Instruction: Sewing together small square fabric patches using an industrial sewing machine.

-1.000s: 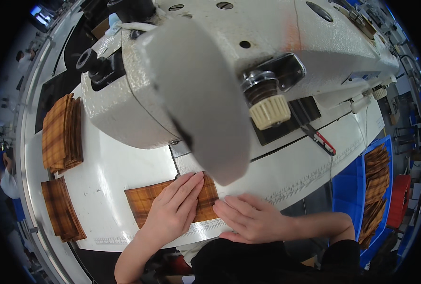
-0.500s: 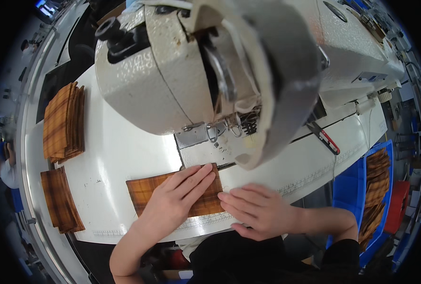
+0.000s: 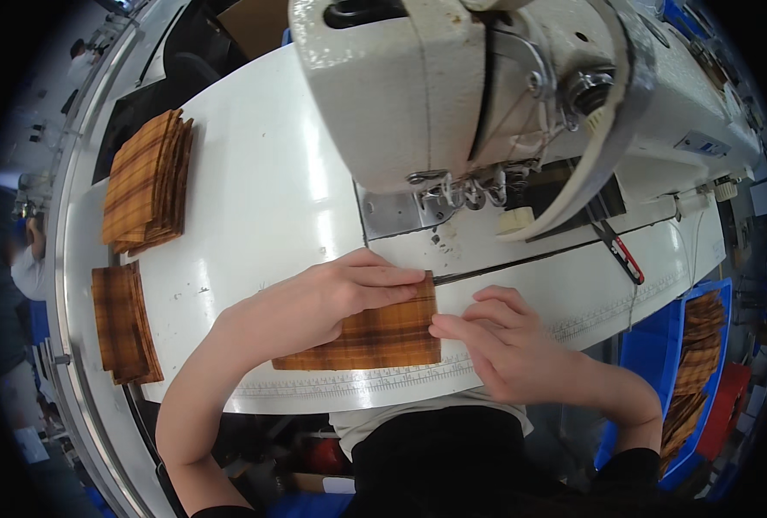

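A rectangular piece of orange-brown plaid cloth [image 3: 375, 341] lies on the white sewing table in front of the machine. My left hand [image 3: 340, 293] rests across its upper side, fingers stretched out together and pressed flat near the far right corner. That hand and forearm hide the cloth's left part. At the right edge of the cloth is my right hand [image 3: 504, 341], fingers bent and apart. One fingertip touches the edge there. Just beyond the cloth stands a white sewing machine [image 3: 392, 104], its presser foot area [image 3: 474, 194] apart from the fabric.
Two stacks of plaid pieces, a taller one [image 3: 146, 186] and a smaller one [image 3: 120, 324], sit at the table's left. Red-and-black thread snips [image 3: 621, 255] lie right of the machine. A blue bin [image 3: 651, 345] at the right holds more plaid pieces. A printed ruler [image 3: 383, 380] follows the near edge.
The whole view has shifted, showing more of the machine's needle area. My left hand lies more sideways across the cloth. My right hand's fingers have bent and lifted from their flatter pose.
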`<state>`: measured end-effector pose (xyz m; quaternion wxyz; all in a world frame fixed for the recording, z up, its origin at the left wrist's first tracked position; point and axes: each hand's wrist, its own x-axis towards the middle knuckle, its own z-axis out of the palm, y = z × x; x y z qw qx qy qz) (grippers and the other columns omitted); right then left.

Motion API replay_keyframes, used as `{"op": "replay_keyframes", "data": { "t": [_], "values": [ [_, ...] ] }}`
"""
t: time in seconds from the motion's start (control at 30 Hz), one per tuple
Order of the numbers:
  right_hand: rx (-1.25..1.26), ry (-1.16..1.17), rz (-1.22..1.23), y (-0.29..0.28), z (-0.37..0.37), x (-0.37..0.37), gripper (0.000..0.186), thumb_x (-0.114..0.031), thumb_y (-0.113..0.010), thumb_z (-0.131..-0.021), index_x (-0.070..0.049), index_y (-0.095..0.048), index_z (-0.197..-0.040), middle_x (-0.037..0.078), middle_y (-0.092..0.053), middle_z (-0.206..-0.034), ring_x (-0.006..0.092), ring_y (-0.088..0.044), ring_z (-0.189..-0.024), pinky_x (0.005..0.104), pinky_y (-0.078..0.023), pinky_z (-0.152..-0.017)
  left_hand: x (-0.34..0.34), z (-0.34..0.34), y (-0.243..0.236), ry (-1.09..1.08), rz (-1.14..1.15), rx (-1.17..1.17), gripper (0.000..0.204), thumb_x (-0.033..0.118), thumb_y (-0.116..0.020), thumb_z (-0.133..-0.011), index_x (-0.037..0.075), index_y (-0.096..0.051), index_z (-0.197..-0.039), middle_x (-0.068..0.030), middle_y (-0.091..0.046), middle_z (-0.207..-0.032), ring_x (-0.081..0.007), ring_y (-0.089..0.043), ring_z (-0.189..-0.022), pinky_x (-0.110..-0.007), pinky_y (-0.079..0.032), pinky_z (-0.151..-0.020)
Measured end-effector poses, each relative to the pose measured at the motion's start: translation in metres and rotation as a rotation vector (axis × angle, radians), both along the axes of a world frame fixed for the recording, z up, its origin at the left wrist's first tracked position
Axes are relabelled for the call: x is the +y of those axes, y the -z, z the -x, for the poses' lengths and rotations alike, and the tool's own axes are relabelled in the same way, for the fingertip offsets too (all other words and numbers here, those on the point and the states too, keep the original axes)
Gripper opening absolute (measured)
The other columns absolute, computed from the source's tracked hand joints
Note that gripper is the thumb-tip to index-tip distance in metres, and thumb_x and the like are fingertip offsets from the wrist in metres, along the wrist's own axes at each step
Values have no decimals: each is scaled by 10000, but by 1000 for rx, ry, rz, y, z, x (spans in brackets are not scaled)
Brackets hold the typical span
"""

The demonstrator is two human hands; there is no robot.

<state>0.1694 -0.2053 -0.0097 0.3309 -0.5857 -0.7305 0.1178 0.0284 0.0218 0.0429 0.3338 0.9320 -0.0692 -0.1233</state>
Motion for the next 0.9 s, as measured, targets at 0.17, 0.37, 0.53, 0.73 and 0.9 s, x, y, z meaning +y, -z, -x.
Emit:
{"op": "replay_keyframes", "data": {
  "t": [0.17, 0.37, 0.53, 0.73, 0.9],
  "values": [
    [-126, -15, 54, -9, 4, -4, 523, -26, -600, -727, 26, -584, -1247, 56, -628, -978, 196, -537, -909, 409, -387, -1007, -4, 3, -1, 14, -14, -17, 573, -176, -578, -693, -42, -604, -1250, -146, -543, -1382, -298, -529, -1233, -348, -490, -1031],
    [-129, -6, 21, -8, 8, -4, 508, -54, -629, -737, 28, -590, -1237, 73, -610, -1045, 204, -544, -912, 394, -400, -1008, -6, 4, 0, 8, -2, -47, 583, -177, -576, -693, -38, -599, -1259, -144, -544, -1379, -293, -525, -1240, -341, -486, -1037],
    [-39, 20, 37, -5, 5, -1, 506, -18, -616, -758, 62, -559, -1254, 85, -596, -925, 230, -543, -910, 384, -418, -958, -6, 8, 6, -28, 11, -55, 682, -193, -560, -618, 4, -608, -1269, -62, -545, -1393, -311, -549, -1170, -358, -504, -981],
    [15, 29, 31, -1, 4, -4, 533, 17, -600, -758, 74, -524, -1283, 84, -580, -880, 241, -538, -914, 379, -418, -928, -23, 17, 19, -149, -64, -181, 566, -127, -599, -709, 14, -606, -1257, -77, -580, -1326, -290, -564, -1115, -352, -504, -931],
    [-121, -4, -11, -4, 5, -4, 475, -46, -612, -767, 58, -573, -1228, 104, -608, -1008, 229, -539, -947, 382, -427, -952, -53, 22, 39, -263, -221, -356, 490, -44, -660, -757, -20, -593, -1243, -110, -577, -1298, -282, -567, -1129, -353, -500, -930]
  ]
}}
